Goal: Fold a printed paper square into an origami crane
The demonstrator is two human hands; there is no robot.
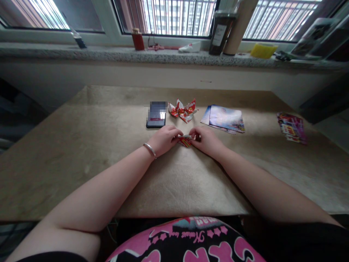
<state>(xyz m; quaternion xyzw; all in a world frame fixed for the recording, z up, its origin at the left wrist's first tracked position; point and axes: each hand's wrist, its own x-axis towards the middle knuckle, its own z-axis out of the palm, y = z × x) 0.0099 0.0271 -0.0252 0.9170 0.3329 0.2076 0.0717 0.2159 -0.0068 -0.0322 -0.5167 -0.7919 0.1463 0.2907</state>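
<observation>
Between my hands is a small folded piece of red, yellow and white printed paper, low over the table. My left hand, with a silver bangle at its wrist, pinches the paper's left end. The right end is pinched between the thumb and fingers of my right hand. Just beyond them lies a folded paper figure in the same red and white print, with several pointed corners. A phone with a partly blurred screen rests beyond my left hand.
A stack of glossy picture sheets lies right of the paper figure. Farther right are purple and red printed packets or cards. Along the windowsill stand a red lighter-shaped item, a dark container and a yellow object.
</observation>
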